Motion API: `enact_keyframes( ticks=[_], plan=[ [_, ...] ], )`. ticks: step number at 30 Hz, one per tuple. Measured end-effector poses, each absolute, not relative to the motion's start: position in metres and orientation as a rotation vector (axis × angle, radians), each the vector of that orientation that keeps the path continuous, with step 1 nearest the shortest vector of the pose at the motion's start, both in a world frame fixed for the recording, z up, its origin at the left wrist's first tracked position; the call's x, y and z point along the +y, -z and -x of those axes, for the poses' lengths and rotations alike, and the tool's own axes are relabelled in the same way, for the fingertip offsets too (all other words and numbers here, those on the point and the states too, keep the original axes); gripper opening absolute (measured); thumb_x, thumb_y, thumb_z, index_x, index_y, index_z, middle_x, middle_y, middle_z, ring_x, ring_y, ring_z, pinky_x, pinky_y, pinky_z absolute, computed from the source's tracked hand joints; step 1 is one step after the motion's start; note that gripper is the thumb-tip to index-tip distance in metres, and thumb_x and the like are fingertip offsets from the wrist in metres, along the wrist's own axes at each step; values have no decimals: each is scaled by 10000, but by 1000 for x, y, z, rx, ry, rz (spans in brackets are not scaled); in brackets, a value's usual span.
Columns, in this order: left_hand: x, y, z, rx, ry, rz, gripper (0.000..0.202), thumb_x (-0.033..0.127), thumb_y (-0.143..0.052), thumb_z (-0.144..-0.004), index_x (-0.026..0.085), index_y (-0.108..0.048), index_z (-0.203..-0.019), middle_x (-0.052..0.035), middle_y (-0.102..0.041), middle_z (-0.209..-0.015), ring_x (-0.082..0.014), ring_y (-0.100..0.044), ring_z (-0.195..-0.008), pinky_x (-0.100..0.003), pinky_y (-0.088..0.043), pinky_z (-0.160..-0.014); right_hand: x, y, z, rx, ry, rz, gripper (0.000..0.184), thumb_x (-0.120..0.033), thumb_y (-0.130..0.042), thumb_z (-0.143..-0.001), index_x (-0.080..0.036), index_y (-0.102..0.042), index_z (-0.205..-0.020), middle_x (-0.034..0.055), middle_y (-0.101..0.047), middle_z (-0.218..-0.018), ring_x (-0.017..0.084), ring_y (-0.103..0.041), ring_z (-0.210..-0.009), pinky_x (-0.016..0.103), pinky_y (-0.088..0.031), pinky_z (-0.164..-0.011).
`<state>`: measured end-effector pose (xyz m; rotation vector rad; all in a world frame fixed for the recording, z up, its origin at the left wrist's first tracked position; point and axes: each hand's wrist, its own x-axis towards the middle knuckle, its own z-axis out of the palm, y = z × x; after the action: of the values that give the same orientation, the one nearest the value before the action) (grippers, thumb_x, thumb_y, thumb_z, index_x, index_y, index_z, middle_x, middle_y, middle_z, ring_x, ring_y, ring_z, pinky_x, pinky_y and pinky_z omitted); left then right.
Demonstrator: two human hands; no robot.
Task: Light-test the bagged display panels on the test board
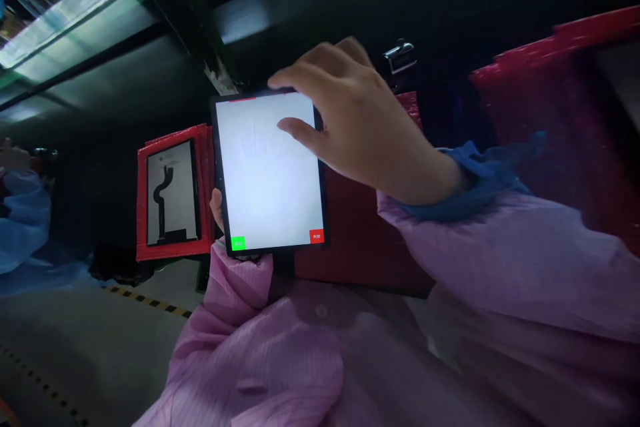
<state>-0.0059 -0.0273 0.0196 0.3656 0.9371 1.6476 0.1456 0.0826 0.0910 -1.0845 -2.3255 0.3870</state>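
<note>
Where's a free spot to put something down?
Maybe the dark red surface, between the lit tablet and right sleeve, though it's dim; or grey floor between the striped lines. It's crowded at the tablet: left hand gripping, right hand over it, red-framed picture close beside.

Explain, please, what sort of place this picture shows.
Probably a factory, perhaps for electronics: black-and-yellow tape marks the floor, a co-worker's blue sleeve shows nearby, and the person's left hand holds a lit tablet.
</note>
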Motion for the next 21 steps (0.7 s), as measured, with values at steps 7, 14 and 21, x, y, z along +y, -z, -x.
enact_keyframes(
  ticks=[7, 14, 21],
  plan=[
    [-25, -31, 13, 1224, -1591, -353, 692, 667, -541, -820, 325, -565, -1422, 21, -667, -1424, -309, -430, -1512, -487, -392, -1256, 107, -82, -160, -2376, -414, 1037, 725, -315, -699, -917, -205, -385, -1561, 136, -395, -1582, 364, -338, -1455, 572, -416, -1167],
    [-24, -53, -8, 1387, -1627, -320, 717, 626, -577, -736, 323, -602, -1386, 49, -615, -1484, -346, -342, -1562, -511, -369, -1279, 135, -71, -181, -2324, -513, 981, 843, -565, -618, -840, -279, -366, -1592, 84, -447, -1567, 360, -355, -1430, 553, -446, -1139],
    [-31, -65, -14, 1404, -1571, -389, 419, 578, -539, -837, 337, -751, -1105, 10, -782, -1179, -360, -442, -1504, -544, -402, -1257, 126, -97, -193, -2193, -687, 985, 671, -507, -571, -977, -173, -457, -1547, 110, -532, -1515, 289, -483, -1414, 447, -440, -1179]
  ],
)
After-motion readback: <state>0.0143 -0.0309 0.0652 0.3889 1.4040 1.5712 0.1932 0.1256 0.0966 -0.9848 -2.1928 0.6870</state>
